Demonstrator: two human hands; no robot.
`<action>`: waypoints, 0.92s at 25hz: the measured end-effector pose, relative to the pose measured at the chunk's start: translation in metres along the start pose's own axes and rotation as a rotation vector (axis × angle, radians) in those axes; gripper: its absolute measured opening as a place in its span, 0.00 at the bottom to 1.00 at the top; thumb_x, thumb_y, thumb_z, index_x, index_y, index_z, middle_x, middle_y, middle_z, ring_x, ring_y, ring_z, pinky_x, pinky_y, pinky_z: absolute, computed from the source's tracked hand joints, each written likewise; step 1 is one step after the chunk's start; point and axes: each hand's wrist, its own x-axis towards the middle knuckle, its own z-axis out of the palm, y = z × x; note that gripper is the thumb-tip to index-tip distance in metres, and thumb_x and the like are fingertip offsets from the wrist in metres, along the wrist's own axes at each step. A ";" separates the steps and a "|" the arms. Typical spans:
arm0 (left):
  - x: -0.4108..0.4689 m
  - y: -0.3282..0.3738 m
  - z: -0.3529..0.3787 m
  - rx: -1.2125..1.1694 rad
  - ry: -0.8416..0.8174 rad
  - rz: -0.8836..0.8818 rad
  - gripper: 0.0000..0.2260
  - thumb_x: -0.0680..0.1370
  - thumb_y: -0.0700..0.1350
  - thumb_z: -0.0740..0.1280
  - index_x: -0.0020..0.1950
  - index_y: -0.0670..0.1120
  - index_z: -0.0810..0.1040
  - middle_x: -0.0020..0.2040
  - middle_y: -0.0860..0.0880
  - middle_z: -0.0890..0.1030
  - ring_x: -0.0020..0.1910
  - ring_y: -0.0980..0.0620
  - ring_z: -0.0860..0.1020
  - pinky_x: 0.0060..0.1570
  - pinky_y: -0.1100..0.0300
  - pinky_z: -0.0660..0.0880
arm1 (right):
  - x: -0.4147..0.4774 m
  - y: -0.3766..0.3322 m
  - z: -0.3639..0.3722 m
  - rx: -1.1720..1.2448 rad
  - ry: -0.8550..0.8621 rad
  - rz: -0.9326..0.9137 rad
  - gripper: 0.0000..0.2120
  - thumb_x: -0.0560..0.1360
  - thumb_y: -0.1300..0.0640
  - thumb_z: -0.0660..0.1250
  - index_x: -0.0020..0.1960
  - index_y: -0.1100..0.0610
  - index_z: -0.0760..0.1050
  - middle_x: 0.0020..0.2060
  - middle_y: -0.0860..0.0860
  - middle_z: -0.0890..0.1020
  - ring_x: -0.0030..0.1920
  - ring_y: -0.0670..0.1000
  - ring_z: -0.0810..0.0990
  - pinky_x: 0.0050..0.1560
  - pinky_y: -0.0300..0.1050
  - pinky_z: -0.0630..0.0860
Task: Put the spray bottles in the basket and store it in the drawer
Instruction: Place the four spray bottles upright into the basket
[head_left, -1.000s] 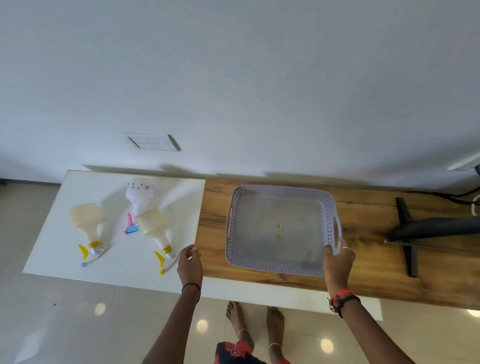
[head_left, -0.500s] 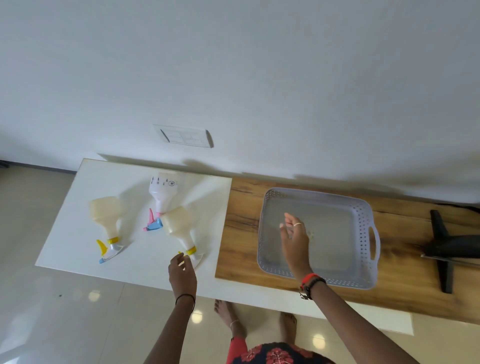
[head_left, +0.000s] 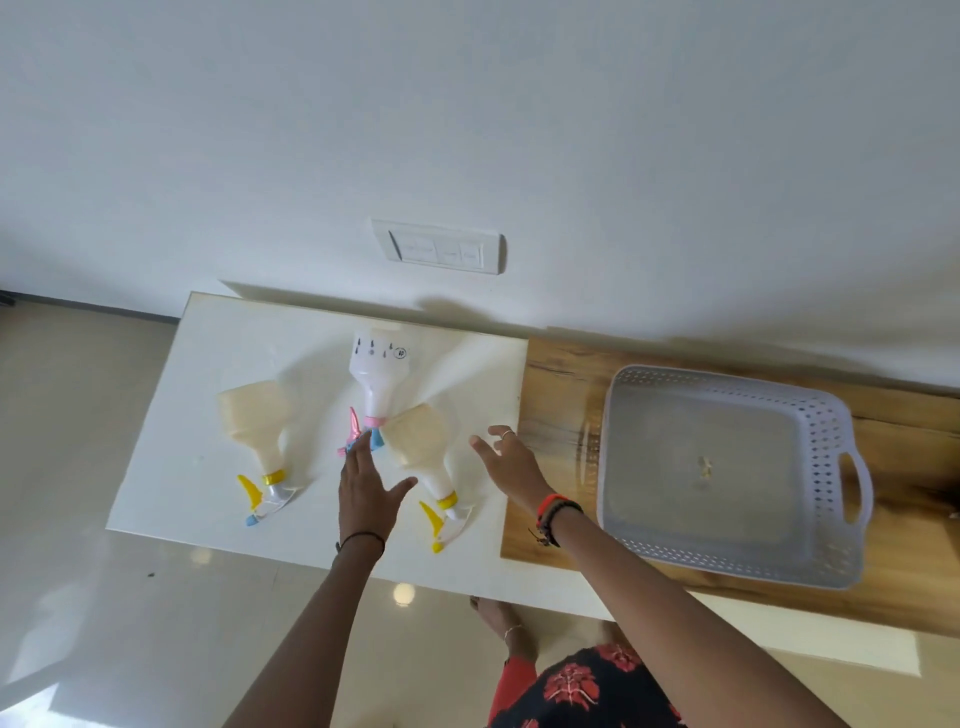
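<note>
- Left hand (head_left: 366, 493) was open, holding nothing, just left of cream spray bottle (head_left: 415, 447).
- Right hand (head_left: 511, 465) was open, empty, just right of it.
- Basket (head_left: 831, 415) sat apart on wooden top (head_left: 561, 374).

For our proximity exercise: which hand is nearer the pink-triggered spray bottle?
Left. The left hand is beside the pink-triggered spray bottle, fingertips at its nozzle; the right hand is beyond a cream bottle.

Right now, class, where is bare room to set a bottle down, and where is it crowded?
Free: basket floor; wood strip between basket and white top. Crowded: the white bottle and right cream bottle lie together, left hand and right hand flanking.
</note>
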 end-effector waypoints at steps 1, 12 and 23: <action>0.008 -0.001 -0.001 0.030 -0.046 0.054 0.42 0.67 0.44 0.77 0.75 0.42 0.59 0.74 0.42 0.64 0.73 0.41 0.64 0.72 0.47 0.63 | 0.006 -0.003 0.008 -0.013 -0.023 0.017 0.27 0.79 0.43 0.59 0.72 0.58 0.64 0.68 0.58 0.72 0.68 0.55 0.71 0.60 0.41 0.66; 0.051 -0.015 0.003 0.185 -0.174 0.222 0.39 0.64 0.50 0.78 0.70 0.46 0.64 0.70 0.48 0.70 0.68 0.44 0.70 0.63 0.50 0.71 | 0.039 -0.018 0.049 0.188 -0.123 0.098 0.24 0.81 0.44 0.53 0.70 0.58 0.68 0.65 0.53 0.75 0.66 0.52 0.72 0.67 0.46 0.66; 0.032 -0.022 -0.002 -0.053 -0.248 0.031 0.36 0.58 0.62 0.77 0.60 0.50 0.71 0.57 0.51 0.77 0.54 0.51 0.74 0.49 0.57 0.73 | 0.038 -0.012 0.021 -0.111 -0.303 0.021 0.30 0.79 0.39 0.52 0.63 0.64 0.73 0.48 0.53 0.77 0.60 0.59 0.78 0.64 0.50 0.70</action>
